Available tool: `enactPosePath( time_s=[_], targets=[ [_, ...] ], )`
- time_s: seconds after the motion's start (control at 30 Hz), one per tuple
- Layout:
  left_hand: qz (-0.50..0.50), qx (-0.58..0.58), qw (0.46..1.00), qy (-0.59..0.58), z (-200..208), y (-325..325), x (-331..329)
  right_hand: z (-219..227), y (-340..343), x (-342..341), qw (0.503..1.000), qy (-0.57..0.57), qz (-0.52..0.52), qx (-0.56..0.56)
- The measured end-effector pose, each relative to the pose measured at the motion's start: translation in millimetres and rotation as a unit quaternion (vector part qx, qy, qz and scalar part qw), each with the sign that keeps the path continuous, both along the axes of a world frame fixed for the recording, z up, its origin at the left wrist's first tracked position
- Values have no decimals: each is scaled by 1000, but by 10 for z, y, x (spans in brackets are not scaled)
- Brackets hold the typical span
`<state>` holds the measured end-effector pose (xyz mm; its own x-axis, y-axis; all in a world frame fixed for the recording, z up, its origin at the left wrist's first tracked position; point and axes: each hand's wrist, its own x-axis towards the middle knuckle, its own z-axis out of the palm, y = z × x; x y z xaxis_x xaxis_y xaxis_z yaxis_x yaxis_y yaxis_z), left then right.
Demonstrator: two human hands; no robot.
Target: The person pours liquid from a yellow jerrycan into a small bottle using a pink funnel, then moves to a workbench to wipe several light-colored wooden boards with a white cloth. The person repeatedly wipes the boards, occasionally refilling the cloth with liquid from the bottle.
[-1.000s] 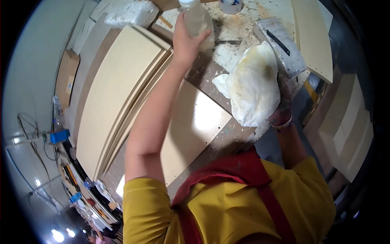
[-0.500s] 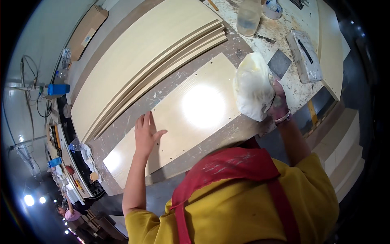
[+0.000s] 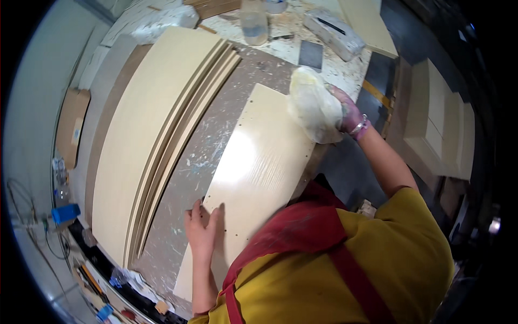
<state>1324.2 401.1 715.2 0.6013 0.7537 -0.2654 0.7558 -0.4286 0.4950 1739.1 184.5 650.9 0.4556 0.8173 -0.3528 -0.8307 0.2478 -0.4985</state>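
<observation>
A long pale wooden board with small dark holes along its edges lies on a paint-spotted worktable. At the board's far right end, my right hand, stained pinkish, is closed on a bulky wad of white cloth. The cloth covers that corner of the board. My left hand rests at the board's left edge with thumb and fingers apart. Its thumb lies over the board's face and its fingers reach the edge. Light glares off the board's middle.
Left of the board stands a stack of curved pale panels. Beyond are a clear plastic jar, a grey square pad and a wrapped block with a dark knife-like tool. More pale boards are at the right.
My view has turned, so the board and stack appear steeper. My right hand still grips the cloth at the board's far end; my left hand stays by the left edge, its fingers more bent.
</observation>
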Motion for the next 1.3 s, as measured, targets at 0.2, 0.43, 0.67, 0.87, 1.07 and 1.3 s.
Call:
enactPosePath(
  time_s=[0.2,0.43,0.67,0.87,1.07,1.3],
  targets=[
    [68,-184,979,-55,356,116,122,244,-16,-140,987,129,-31,90],
    [-19,-9,1000,11,896,-194,6,116,-185,308,974,-201,-90,-59],
    [-82,151,983,60,1065,-447,93,354,454,-246,760,-582,-24,-288],
    [-126,228,959,111,1016,-709,228,1009,834,-165,850,-503,-114,-104],
    [-128,249,952,120,1050,-728,246,-66,704,42,796,-516,-38,-313],
    [-113,223,960,129,976,-815,206,799,929,-219,818,-533,-183,-116]
  ],
)
